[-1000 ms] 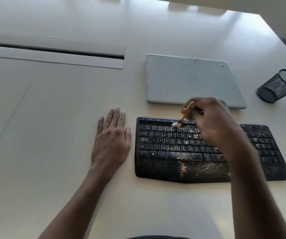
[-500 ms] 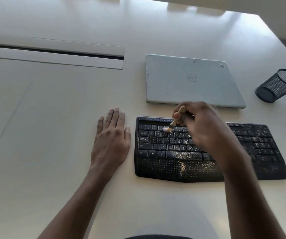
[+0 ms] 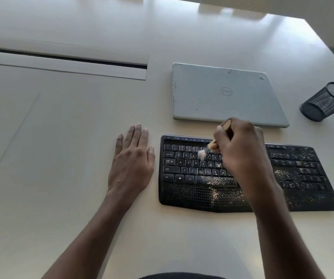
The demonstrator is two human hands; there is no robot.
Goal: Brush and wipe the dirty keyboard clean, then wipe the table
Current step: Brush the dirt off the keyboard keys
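1. Keyboard [image 3: 182, 196]: black and curved, it lies on the table [image 3: 61, 178] directly in front of the person. Pale grit [image 3: 218, 180] is strewn over the space bar, the palm rest and the right-hand keys. The far-left keys look mostly clean.
2. A small brush [image 3: 203, 154] with a wooden handle has its pale bristles down on the upper letter rows, left of centre.
3. Risk, as I judge it: strokes could drive grit down between the keys instead of off them. A hard flick could scatter it across the table or toward the closed laptop [image 3: 222, 93] just behind. Nothing visibly braces the keyboard, so a firm sweep might also slide it.
4. The right hand [image 3: 240, 146] has its fingers curled round the brush handle and pinches it. The handle's end pokes out above the thumb.
5. The left hand [image 3: 132, 164] lies flat on the table just beside the keyboard's left edge, fingers straight and close together, holding nothing. I cannot tell whether the thumb touches the keyboard.
6. A black mesh cup [image 3: 325, 101] sits well apart at the far right.
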